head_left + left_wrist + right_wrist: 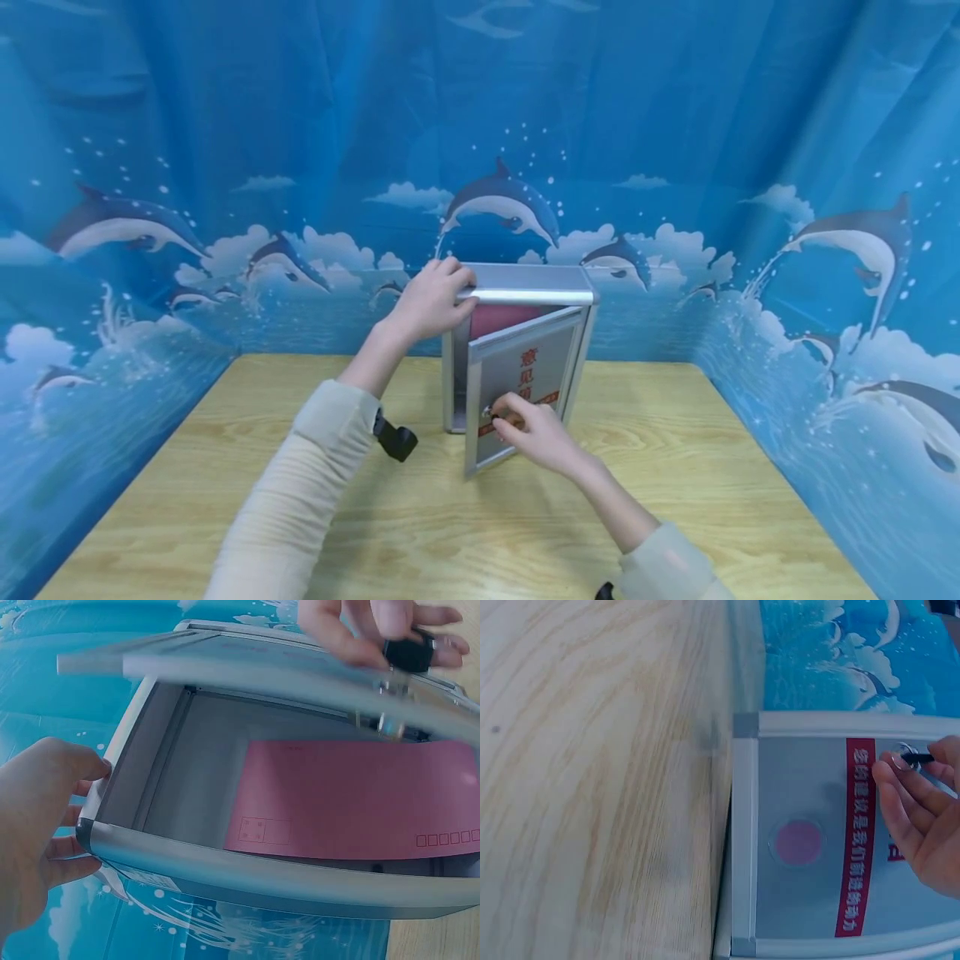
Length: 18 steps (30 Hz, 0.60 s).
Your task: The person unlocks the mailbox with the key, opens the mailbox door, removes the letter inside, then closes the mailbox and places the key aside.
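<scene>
Silver door [510, 375] ajar, free edge [473, 408] apart from the box [532, 278].

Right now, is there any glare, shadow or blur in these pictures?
Head view: the metal box catches a bright highlight along its upper front edge, and faint, soft shadows fall on the wooden table; left wrist view: the open door has a blurred near edge, while the pink envelope looks sharper; right wrist view: haze smears the table's edge, but the red strip reads clearly.
</scene>
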Motion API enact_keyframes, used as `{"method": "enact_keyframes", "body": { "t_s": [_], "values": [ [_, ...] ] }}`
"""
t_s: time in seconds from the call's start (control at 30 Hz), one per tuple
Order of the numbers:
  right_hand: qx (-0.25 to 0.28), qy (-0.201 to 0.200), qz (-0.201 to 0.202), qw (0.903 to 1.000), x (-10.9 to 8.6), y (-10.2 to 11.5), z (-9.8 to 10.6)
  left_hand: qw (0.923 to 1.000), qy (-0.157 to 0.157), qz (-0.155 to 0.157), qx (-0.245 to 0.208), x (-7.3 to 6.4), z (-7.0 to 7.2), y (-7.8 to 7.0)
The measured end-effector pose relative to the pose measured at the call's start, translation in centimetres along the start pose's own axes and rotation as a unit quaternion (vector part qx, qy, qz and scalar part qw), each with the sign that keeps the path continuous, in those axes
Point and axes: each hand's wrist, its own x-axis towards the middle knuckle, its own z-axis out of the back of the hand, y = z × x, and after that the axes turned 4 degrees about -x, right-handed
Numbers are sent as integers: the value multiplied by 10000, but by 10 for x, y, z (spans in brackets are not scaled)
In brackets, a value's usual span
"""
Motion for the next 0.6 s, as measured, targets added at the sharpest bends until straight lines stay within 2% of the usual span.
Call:
{"method": "enact_keyframes", "body": {
  "t_s": [0.37,0.6],
  "values": [
    [689,670,-264,9950,-20,-5,17,9999,-77,-93,-3,-3,1,0],
    [1273,1016,-27,9867,-30,-13,27,9999,-64,-110,5,-4,0,-1]
  ]
}}
